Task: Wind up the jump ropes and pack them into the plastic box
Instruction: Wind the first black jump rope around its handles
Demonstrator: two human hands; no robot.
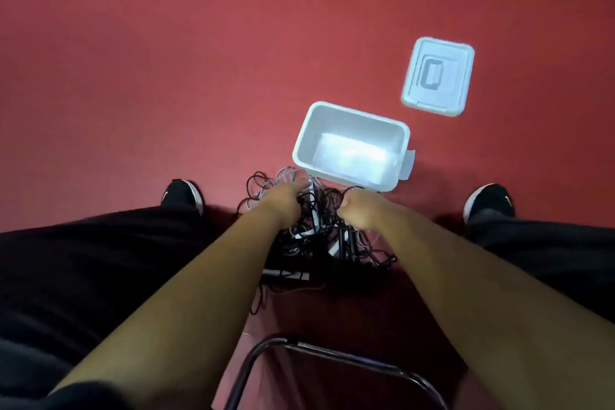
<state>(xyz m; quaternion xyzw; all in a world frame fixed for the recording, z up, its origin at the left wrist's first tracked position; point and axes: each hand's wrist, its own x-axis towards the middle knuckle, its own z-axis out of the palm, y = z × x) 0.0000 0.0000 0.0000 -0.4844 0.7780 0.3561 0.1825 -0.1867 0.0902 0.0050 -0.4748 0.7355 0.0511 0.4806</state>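
Seated person's view down onto a red carpeted floor (166, 76). Both bare forearms extend forward and downward between the knees and converge on a tangled heap of black and white jump ropes (347, 248), which lies on the floor between the two black shoes (183, 195). The right hand (357, 210) is clenched, knuckles up, around black cords. The left hand (286, 200) reaches palm-down into the tangle; blur hides whether its fingers grasp a cord. The open white plastic box (301, 143) stands just beyond the heap, touching its far edge. The lid (437, 76) lies apart, farther right. A chair frame (332, 354) crosses the bottom edge.
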